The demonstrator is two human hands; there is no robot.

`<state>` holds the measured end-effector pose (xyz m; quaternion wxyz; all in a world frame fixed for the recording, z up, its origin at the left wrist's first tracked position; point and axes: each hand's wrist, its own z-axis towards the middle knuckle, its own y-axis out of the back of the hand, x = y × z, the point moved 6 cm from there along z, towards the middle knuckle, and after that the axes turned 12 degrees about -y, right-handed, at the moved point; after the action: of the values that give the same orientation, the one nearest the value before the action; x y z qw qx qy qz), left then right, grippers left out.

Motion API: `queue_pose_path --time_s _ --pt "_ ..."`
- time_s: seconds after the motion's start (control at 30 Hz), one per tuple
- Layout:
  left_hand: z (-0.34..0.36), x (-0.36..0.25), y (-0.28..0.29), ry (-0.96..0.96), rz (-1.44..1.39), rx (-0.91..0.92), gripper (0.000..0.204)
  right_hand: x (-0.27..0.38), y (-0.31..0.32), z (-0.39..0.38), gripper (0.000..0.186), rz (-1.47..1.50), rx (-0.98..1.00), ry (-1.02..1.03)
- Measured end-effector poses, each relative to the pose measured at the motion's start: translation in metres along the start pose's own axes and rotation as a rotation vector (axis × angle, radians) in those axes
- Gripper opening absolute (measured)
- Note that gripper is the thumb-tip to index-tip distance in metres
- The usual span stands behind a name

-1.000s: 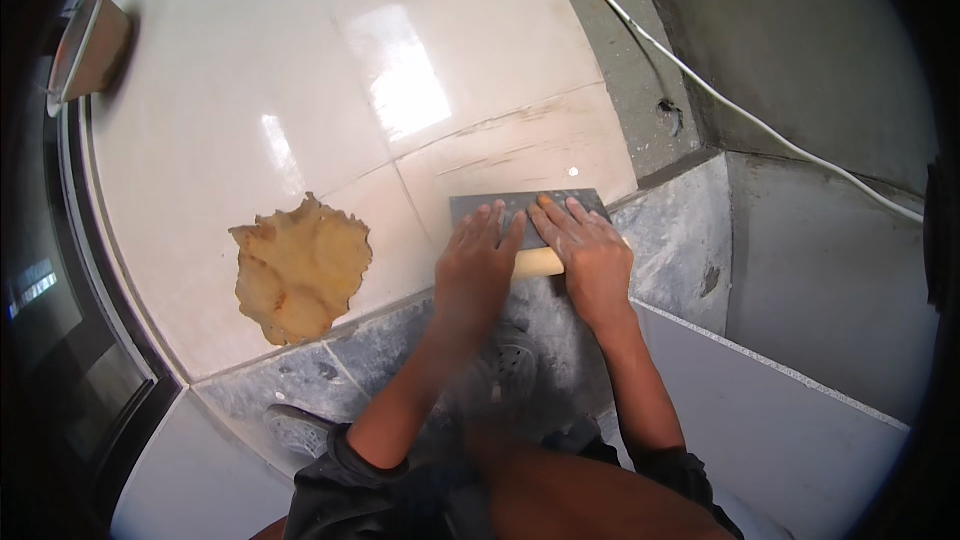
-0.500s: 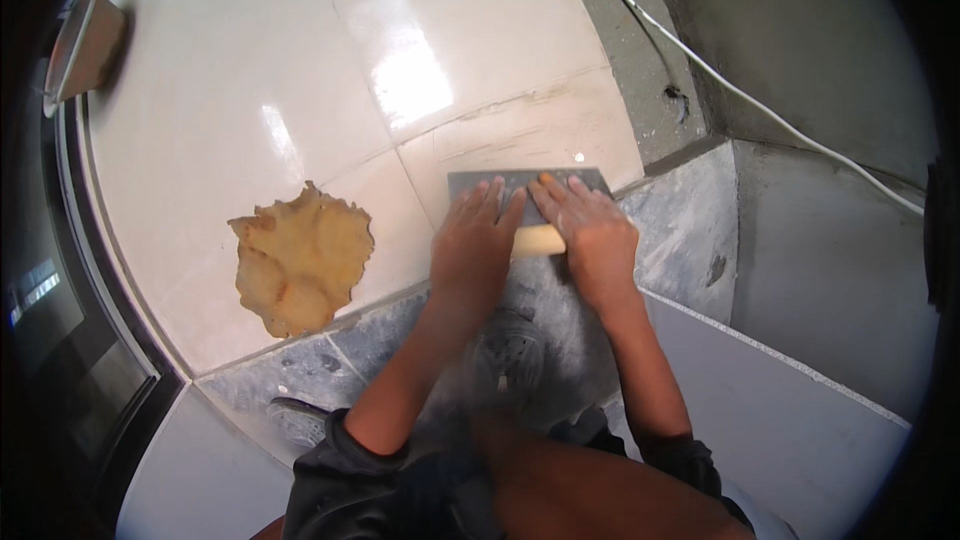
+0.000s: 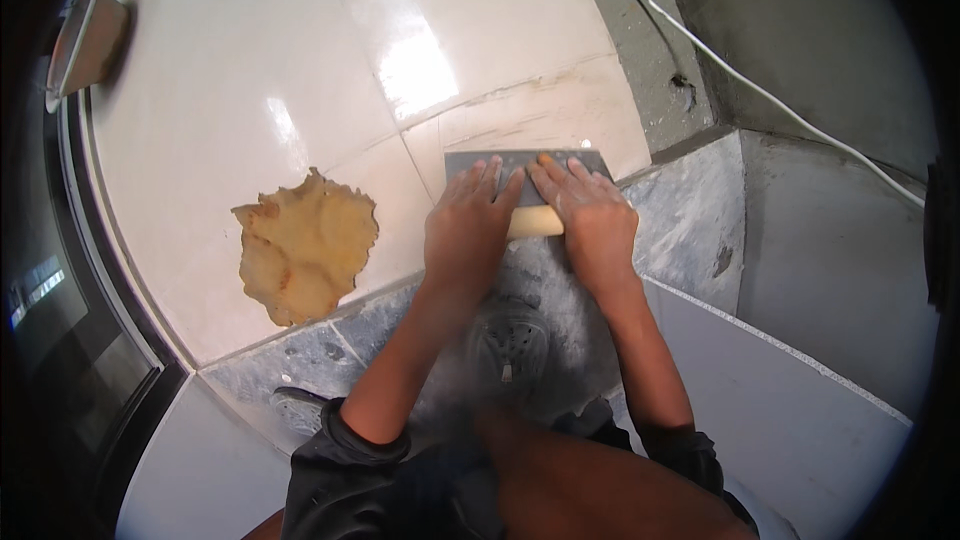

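Note:
A flat grey trowel [image 3: 478, 159] with a pale wooden handle [image 3: 536, 222] lies against the floor in front of me. My left hand [image 3: 468, 225] bears on its left part, fingers stretched forward over the metal plate. On the right part presses my right hand [image 3: 598, 220], its fingers also laid along the plate. Both palms cover the handle's ends, leaving its middle bare between them. Under the trowel, cream floor tiles [image 3: 340, 60] meet a strip of grey stone tile [image 3: 690, 215]. What the trowel's underside touches is hidden.
A ragged tan sheet [image 3: 310, 245] lies on the tiles to the left. A brown bucket [image 3: 98, 40] stands far left, by a dark door frame [image 3: 120, 330]. A white cable [image 3: 750, 95] crosses the right side. My shoe [image 3: 508, 340] is just behind the trowel.
The view has shifted slightly. Both hands and the trowel have moved a little forward together, keeping the same hold.

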<state>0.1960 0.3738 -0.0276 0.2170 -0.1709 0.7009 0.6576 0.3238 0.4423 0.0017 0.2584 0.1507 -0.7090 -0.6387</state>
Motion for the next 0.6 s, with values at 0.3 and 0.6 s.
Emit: queue_pose_path --time_s 0.3,0.6 --pt "-0.004 0.007 -0.001 0.000 0.024 -0.077 0.053 0.007 -0.007 -0.008 0.052 0.046 0.043 -0.030" --pt "-0.002 0.008 0.011 0.027 -0.061 0.102 0.062 0.000 -0.012 -0.003 0.052 0.020 0.099 -0.084"
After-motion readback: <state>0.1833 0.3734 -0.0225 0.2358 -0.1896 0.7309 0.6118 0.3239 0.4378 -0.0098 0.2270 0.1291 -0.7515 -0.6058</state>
